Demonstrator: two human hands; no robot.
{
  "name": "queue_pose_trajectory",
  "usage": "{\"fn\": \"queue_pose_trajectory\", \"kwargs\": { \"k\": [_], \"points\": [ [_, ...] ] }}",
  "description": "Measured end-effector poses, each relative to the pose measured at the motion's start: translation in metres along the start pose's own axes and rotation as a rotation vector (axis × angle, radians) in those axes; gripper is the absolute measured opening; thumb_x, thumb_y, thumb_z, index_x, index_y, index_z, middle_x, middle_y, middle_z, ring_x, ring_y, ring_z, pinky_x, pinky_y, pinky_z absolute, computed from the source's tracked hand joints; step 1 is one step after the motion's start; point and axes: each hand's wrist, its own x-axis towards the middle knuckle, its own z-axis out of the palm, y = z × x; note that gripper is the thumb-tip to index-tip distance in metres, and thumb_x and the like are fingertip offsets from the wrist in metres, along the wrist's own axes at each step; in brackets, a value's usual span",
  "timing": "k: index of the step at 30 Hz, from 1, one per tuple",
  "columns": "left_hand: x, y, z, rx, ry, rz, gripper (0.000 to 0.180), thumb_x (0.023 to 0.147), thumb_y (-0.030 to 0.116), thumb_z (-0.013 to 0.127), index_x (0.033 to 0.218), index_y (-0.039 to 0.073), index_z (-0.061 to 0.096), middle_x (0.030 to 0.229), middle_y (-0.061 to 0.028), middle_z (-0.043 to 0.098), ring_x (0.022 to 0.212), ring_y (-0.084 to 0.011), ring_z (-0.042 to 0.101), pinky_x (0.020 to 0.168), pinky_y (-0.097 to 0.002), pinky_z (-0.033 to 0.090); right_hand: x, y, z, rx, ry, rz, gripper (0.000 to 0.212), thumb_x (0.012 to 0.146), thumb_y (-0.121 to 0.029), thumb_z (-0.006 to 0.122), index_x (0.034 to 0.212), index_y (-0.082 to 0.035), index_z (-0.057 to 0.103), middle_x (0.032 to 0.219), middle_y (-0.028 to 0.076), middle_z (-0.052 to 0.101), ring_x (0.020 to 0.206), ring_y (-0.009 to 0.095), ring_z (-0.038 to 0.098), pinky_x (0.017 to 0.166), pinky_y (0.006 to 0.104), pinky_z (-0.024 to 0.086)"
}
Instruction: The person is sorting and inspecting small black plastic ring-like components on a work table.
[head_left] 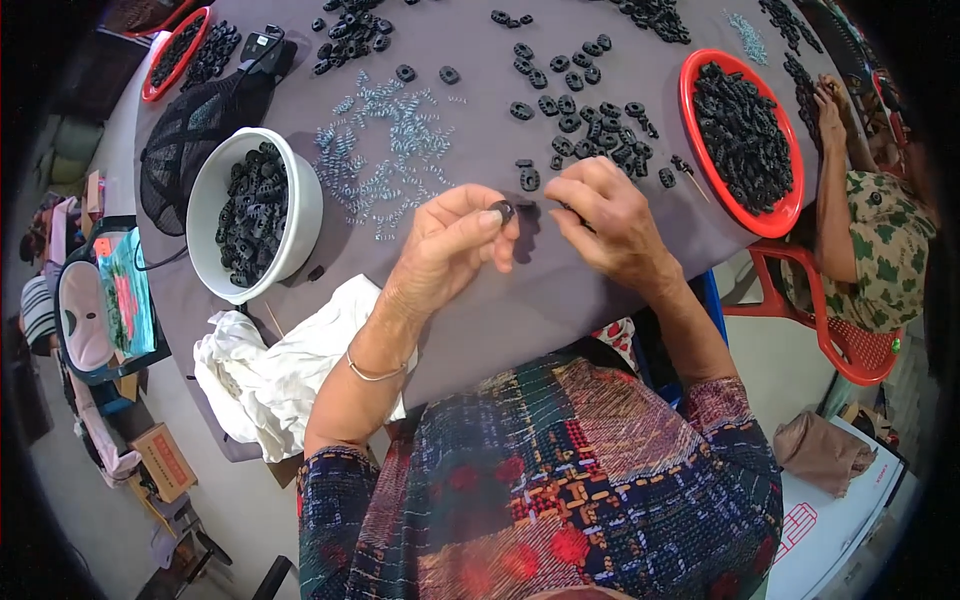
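Part [506, 213], small and black, held above the near side of the table [480, 330], in front of your chest. Your left hand [455, 235] grips it narrowly at the fingertips, the thumb against the index finger. Its exposed end faces your right hand [608, 215]; the fingertips hide the rest, so you cannot tell how its long axis runs. Your right hand stands just beside the left, apart from it, palm turned inward and fingers curled toward the thumb; whether it holds anything, you cannot tell.

Beyond your hands lie loose black rings [590, 130], mostly oval and variously turned. The nearest oval ring [529, 180] has its long axis running away from you, while another ring [521, 111], farther off, lies with its long axis crosswise. To their left, small springs [385, 140] spread in a loose patch, their coils pointing in many directions.

At your left, a white bowl [307, 225] contains black pieces [252, 215]; a white cloth [290, 375] lies crumpled nearer you. At your right, a red tray [792, 190] bears heaped black pieces, its long axis running mainly away from you. Past it, a co-worker's hand [830, 120] rests near a row of dark parts.
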Motion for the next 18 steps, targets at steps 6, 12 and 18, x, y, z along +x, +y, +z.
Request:
{"fn": "queue_pose_trajectory", "kwargs": {
  "k": [6,12,18],
  "points": [
    [0.002,-0.002,-0.003,-0.006,0.092,0.116,0.015,0.089,0.011,0.056,0.099,-0.001,0.057,0.085,-0.0111,0.058,0.065,-0.0144,0.057,0.06,-0.0279,0.054,-0.004,-0.002,0.003,-0.041,0.091,-0.004,0.022,0.068,0.0,0.067,0.088,-0.005,0.061,0.085,0.007,0.053,0.078,0.025,0.052,0.07,0.0351,0.043],
    [0.004,-0.001,-0.003,-0.027,0.118,0.142,0.016,0.09,0.012,0.055,0.1,-0.001,0.057,0.087,-0.0106,0.058,0.066,-0.0134,0.056,0.059,-0.0276,0.053,0.006,-0.007,0.015,-0.13,0.08,-0.032,0.011,0.07,-0.01,0.064,0.079,-0.011,0.059,0.082,0.003,0.048,0.079,0.021,0.047,0.069,0.0339,0.036],
    [0.003,-0.002,-0.003,-0.033,0.113,0.138,0.015,0.09,0.011,0.055,0.098,-0.001,0.057,0.087,-0.0108,0.059,0.066,-0.0131,0.057,0.058,-0.0272,0.053,0.008,-0.004,0.024,-0.194,0.054,-0.031,0.012,0.069,-0.01,0.064,0.08,-0.012,0.058,0.079,0.002,0.048,0.078,0.02,0.047,0.07,0.0327,0.034]
  ]
}}
